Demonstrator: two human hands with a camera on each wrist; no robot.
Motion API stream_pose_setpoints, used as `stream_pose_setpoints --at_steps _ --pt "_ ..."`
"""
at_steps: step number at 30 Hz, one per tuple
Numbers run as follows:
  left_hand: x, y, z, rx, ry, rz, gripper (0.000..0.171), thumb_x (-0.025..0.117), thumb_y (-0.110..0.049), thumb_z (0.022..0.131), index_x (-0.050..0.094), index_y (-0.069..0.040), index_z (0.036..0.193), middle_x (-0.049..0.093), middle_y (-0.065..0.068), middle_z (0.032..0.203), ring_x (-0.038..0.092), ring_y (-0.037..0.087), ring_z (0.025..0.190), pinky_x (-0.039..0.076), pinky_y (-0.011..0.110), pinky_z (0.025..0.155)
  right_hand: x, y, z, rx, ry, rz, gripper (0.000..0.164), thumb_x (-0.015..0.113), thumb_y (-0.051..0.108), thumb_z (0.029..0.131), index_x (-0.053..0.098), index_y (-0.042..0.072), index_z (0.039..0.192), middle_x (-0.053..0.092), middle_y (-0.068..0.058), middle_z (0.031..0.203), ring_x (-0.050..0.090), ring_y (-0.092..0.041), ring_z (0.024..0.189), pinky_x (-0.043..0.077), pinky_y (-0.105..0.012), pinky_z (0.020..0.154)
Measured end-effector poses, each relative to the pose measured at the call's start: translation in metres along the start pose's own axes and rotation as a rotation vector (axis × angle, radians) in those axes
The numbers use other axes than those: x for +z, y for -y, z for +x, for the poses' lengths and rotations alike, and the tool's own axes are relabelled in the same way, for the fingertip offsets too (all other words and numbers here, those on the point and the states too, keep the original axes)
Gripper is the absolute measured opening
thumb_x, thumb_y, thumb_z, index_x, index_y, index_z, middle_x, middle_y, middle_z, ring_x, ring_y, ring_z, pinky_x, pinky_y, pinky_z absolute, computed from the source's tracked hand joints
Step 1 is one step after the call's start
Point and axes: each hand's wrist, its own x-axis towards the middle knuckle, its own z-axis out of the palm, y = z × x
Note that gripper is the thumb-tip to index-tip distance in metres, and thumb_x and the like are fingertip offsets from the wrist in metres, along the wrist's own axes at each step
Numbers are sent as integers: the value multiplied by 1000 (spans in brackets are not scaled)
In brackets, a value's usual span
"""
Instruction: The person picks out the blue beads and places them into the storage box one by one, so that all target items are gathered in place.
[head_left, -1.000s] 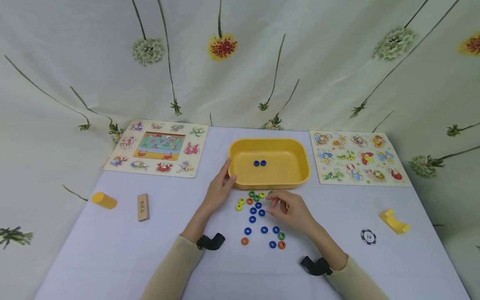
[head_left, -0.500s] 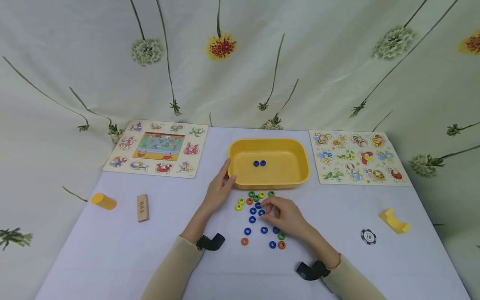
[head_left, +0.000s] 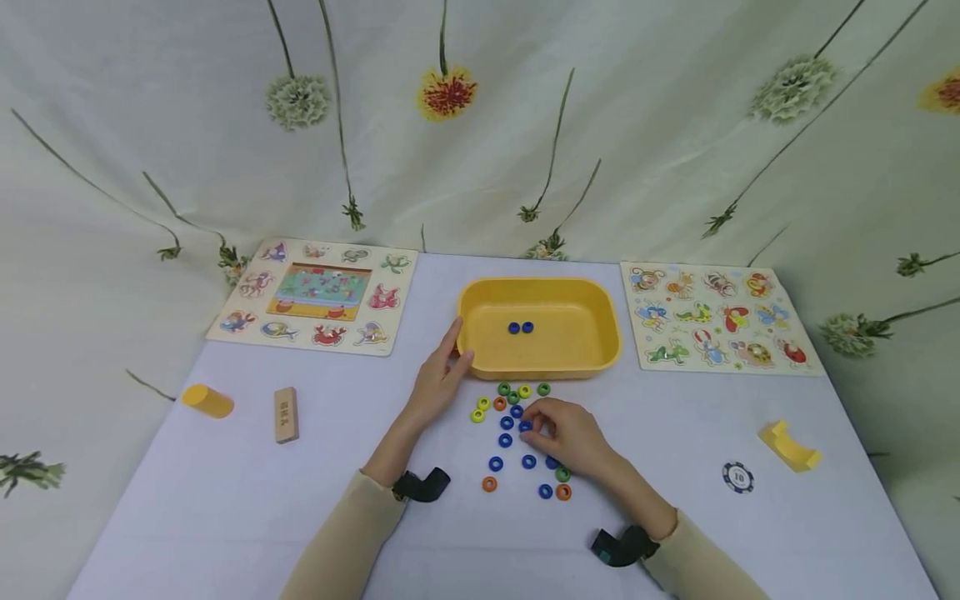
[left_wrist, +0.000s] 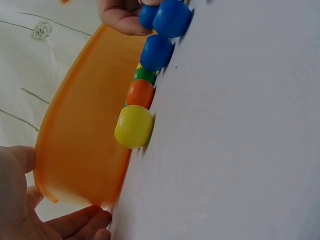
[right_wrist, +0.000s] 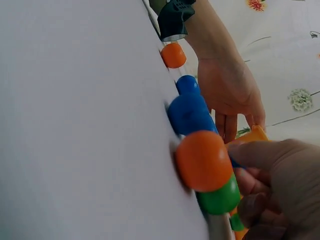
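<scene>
1. The right hand (head_left: 567,432) angles forward-left, its grip pinching a round blue bead (head_left: 526,427) on the near side of a rounded-rectangular yellow plastic tray (head_left: 555,373).
2. The left hand (head_left: 436,382) reaches forward, fingers extended against the tray's left end.
3. The tray faces up, long axis left-to-right; the bead's axis is unclear.

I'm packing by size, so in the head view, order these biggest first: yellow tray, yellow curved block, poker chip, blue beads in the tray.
1. Yellow tray
2. Yellow curved block
3. Poker chip
4. Blue beads; the two look alike
</scene>
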Motion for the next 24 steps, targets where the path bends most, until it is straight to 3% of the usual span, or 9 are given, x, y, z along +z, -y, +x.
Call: stream_pose_setpoints --at_steps 5,7,10,16,24 --pt "0 1 0 6 14 -12 57 42 -36 93 14 -32 142 26 -4 145 34 18 126 30 44 101 -31 8 15 -52 -95 107 16 68 23 78 62 19 91 52 13 71 42 -6 54 35 -19 47" --pt "0 0 0 6 11 -15 57 42 -36 93 14 -32 142 27 -3 145 36 18 123 30 45 100 -47 7 29 -80 -143 94 16 67 23 79 61 17 92 53 10 72 42 -7 55 35 -20 48" --pt "-1 0 0 5 8 -15 57 41 -37 93 14 -32 142 26 -4 145 33 18 127 27 43 103 -64 -1 56 -58 -179 18 17 65 24 80 60 15 94 54 6 75 42 -9 59 36 -21 52" --pt "0 1 -1 -10 1 -6 57 41 -38 93 13 -33 142 23 -7 146 23 15 133 22 40 106 -69 -28 101 120 -63 -127 18 62 26 82 58 14 95 56 2 75 47 -15 61 38 -26 54" --pt "0 1 -1 11 -13 3 57 42 -36 92 16 -28 143 26 -4 145 26 18 131 24 42 104 -56 -35 128 250 94 -224 20 62 28 82 58 14 95 56 -2 78 50 -19 71 39 -28 62"
